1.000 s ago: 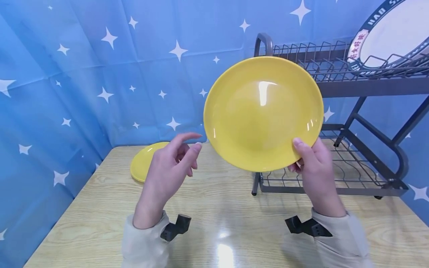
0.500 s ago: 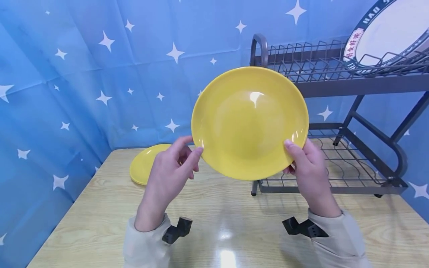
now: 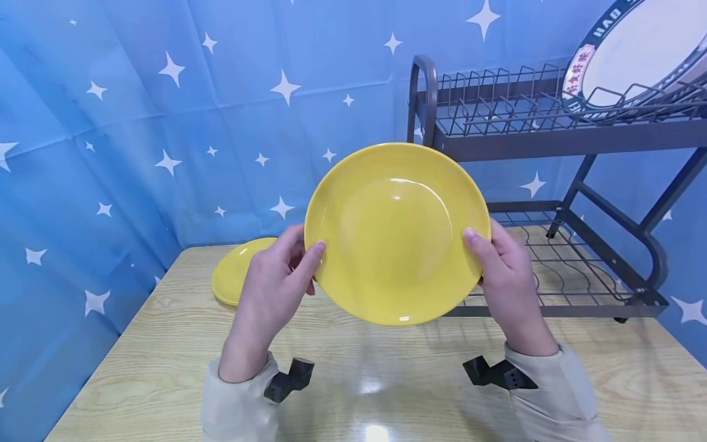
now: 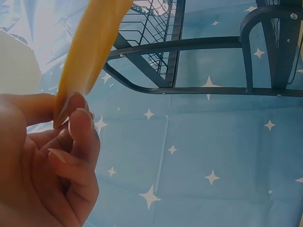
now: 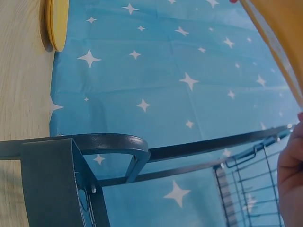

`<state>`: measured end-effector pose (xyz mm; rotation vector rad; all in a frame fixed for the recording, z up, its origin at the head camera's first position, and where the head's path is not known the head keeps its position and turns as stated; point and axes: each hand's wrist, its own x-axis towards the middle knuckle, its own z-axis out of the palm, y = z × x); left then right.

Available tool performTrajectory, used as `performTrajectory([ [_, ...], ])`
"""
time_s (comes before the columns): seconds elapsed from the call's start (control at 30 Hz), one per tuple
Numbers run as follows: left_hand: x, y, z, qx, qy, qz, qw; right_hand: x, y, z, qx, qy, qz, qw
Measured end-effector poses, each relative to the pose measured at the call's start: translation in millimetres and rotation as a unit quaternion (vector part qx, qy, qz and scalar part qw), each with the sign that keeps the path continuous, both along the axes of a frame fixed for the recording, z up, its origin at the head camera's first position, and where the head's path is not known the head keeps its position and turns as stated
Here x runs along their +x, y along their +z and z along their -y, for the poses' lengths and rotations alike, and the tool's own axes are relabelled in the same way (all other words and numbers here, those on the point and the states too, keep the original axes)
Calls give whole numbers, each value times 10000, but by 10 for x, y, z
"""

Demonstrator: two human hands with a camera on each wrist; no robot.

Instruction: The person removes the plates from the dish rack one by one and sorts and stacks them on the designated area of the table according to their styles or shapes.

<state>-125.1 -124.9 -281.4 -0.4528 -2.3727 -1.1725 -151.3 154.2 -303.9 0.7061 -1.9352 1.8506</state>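
Held up over the table, a glossy yellow plate (image 3: pixel 394 239) faces the head camera, tilted toward it. My left hand (image 3: pixel 273 285) pinches its left rim, thumb on the front and fingers behind. In the left wrist view the edge of the yellow plate (image 4: pixel 87 52) sits between thumb and fingers of the left hand (image 4: pixel 57 156). On the opposite rim my right hand (image 3: pixel 505 279) grips the plate with the thumb in front; its other fingers are mostly hidden behind. Only part of the right hand (image 5: pixel 291 175) shows in the right wrist view, beside the plate's edge (image 5: pixel 279 38).
More yellow plates (image 3: pixel 234 273) lie stacked at the table's back left. A dark two-tier dish rack (image 3: pixel 552 144) stands at the right, with a large white patterned plate (image 3: pixel 641 55) leaning on its upper tier. A blue starred curtain (image 3: pixel 232 123) hangs behind the wooden table (image 3: pixel 166 344).
The plate has come down and leftward, away from the rack, with the right hand. The left hand, apart from it at first, has taken hold of the left rim.
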Motion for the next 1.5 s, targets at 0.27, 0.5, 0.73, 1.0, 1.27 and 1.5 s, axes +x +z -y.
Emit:
performTrajectory([
  [0.27, 6, 9, 6, 43, -8, 218, 9998, 2, 3, -1, -4, -34, 28, 10000],
  [0.5, 17, 23, 9, 333, -141, 549, 9978, 12, 4, -2, 123, 15, 197, 9997],
  [0.73, 14, 34, 0, 459, -99, 592, 9971, 26, 14, 3, 223, 9, 293, 9993],
  [1.0, -10, 6, 9, 465, -138, 526, 9974, 17, 22, 7, 312, -68, 402, 9987],
  [1.27, -11, 6, 22, 621, -174, 424, 9970, 3, 9, 13, 633, -358, 409, 9965],
  [1.5, -12, 13, 41, 678, -102, 310, 9972, -6, -7, 16, 978, -740, 388, 9917],
])
